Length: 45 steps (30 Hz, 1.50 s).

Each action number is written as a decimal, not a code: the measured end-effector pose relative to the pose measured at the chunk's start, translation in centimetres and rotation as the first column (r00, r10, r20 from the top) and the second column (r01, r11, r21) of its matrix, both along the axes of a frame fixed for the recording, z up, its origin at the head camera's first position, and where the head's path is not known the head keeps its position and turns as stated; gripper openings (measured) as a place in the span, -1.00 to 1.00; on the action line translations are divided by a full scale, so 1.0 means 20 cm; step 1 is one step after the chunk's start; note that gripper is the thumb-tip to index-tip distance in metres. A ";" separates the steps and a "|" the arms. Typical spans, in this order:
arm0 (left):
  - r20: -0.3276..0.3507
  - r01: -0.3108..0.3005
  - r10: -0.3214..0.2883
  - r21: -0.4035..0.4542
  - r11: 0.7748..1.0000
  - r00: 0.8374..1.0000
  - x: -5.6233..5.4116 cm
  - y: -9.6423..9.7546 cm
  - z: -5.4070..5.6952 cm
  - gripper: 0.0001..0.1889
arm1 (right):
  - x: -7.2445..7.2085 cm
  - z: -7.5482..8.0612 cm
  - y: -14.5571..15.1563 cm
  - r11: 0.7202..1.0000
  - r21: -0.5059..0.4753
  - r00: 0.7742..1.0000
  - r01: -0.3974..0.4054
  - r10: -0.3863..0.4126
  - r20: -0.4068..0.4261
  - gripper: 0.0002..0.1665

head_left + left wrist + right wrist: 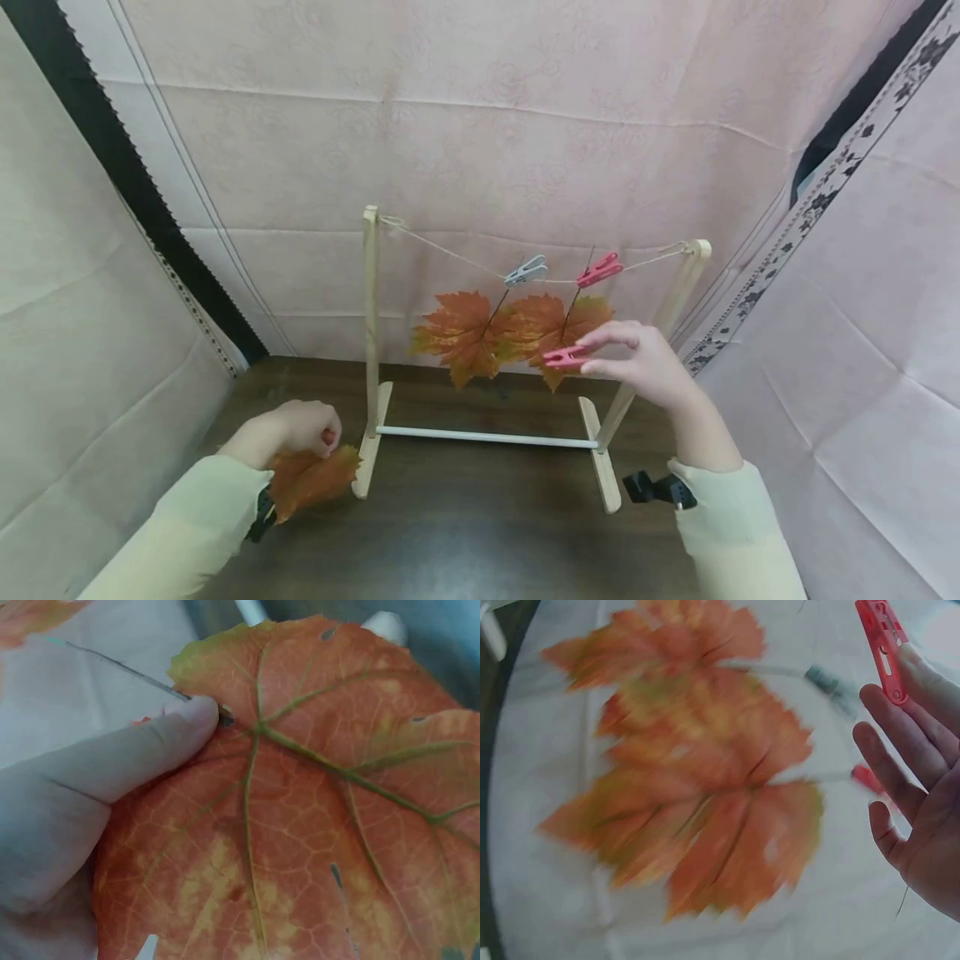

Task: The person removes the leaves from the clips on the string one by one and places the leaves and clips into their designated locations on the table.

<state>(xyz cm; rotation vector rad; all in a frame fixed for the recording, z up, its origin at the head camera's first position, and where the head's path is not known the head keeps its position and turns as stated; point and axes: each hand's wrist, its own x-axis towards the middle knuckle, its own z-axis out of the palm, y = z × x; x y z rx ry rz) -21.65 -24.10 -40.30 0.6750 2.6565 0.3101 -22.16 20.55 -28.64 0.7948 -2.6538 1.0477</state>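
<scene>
My left hand [303,425] pinches an orange artificial maple leaf [300,795] near the base of its dark stem [127,671]; the leaf hangs below the hand, left of the wooden rack. Between thumb and fingertips, my right hand [637,362] holds a pink clothespin [566,357] in front of the hanging leaves. On the string [457,254], a pale blue clothespin [527,271] grips the stem of one leaf [465,337]. To its right, another pink clothespin [600,270] grips a second leaf [551,325], and the two leaves overlap.
The rack's left post [371,325] and right post [682,287] stand on wooden feet, joined by a white bar [487,435]. Beneath is a dark wooden table [465,517]. Pale cloth [480,167] hangs behind and on both sides.
</scene>
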 end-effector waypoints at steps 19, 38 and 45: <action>-0.098 0.125 -0.160 -0.296 0.947 0.982 -0.01 0.05 -0.36 -0.59 | 0.14 -0.78 0.44 0.972 -0.005 0.955 0.234 -0.229 0.189 -0.69; -0.402 0.051 -0.258 -0.458 0.888 0.879 -0.04 0.04 -0.65 -0.85 | 0.24 -1.22 0.63 0.924 0.062 0.864 0.378 -0.376 0.334 -0.62; -0.413 0.067 -0.284 -0.466 0.882 0.866 -0.02 0.05 -0.70 -0.81 | 0.26 -1.36 0.72 0.930 0.092 0.813 0.357 -0.358 0.459 -0.58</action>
